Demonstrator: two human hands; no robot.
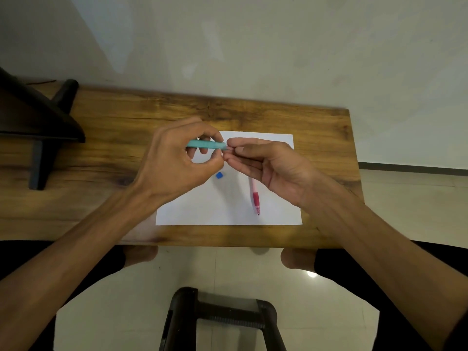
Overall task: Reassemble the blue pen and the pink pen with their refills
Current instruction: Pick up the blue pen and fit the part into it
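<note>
- Above the white paper, between both hands: blue pen barrel held level, gripped by left hand with fingers curled round it, open end pointing at right hand
- Right hand fingertips pinched at barrel mouth, touching it; pinched item too small and hidden to name, likely refill or tip piece, cannot tell
- Step in hand, judged: feeding or closing the blue pen at its right end
- To do well: keep barrel steady and level in left grip, line pinched part straight with bore, push along axis, no sideways force; twist only once seated
- Risk: thin part bending or slipping out of the pinch
- Just below left hand's fingers, lying on paper: small blue cap piece, apart from both hands, probably needed next for the blue pen
- Below right hand, lying on paper: pink pen, red grip, tip toward the person, upper end hidden under the palm; looks assembled, not certain
- Under everything: wooden table, paper lying flat on it
- Far left of left hand: dark stand on the table
- Beyond table: pale wall; below table: tiled floor and dark stool
</note>
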